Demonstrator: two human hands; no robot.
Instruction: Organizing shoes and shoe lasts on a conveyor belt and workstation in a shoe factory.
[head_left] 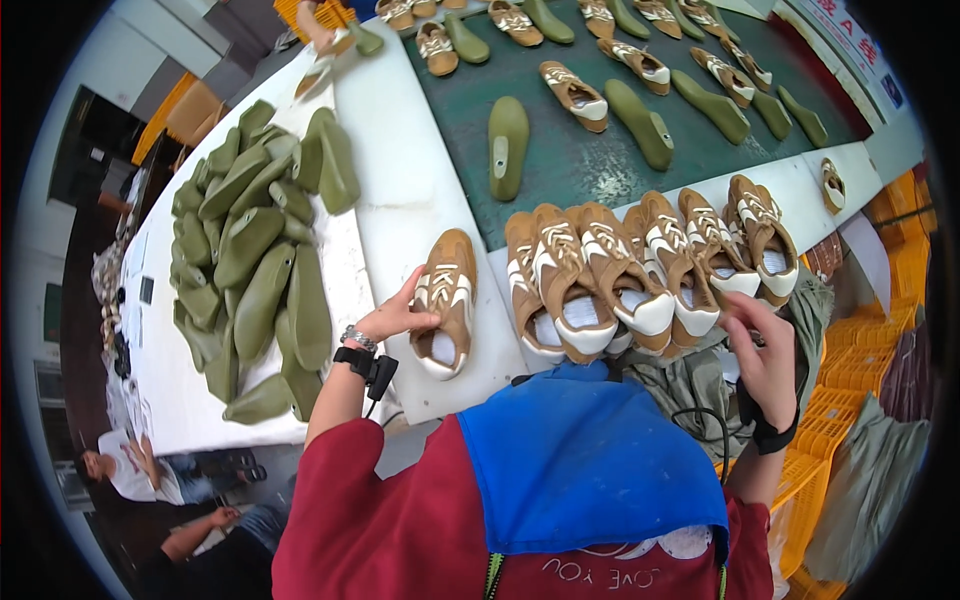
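Note:
A brown sneaker [447, 275] with white laces, side stripes and heel lies on the white tabletop, its toe pointing away from me. My left hand [398, 314] grips it from the left side, thumb by the shoe's opening. To its right, several matching sneakers [600, 260] stand close together in a row, heels toward me. My right hand [762, 345] is at the right end of that row, fingers bent and slightly apart. Its fingertips are at the white heel of a sneaker [712, 235]; whether they touch it I cannot tell. Nothing shows inside that hand.
Green shoe lasts [250, 235] lie heaped on the left of the white table [400, 170]. On a green belt [460, 120] ahead, more sneakers and lasts [508, 148] stand in rows. Another person's hand [318, 38] holds a shoe at the far left. Orange crates [835, 410] stand at right.

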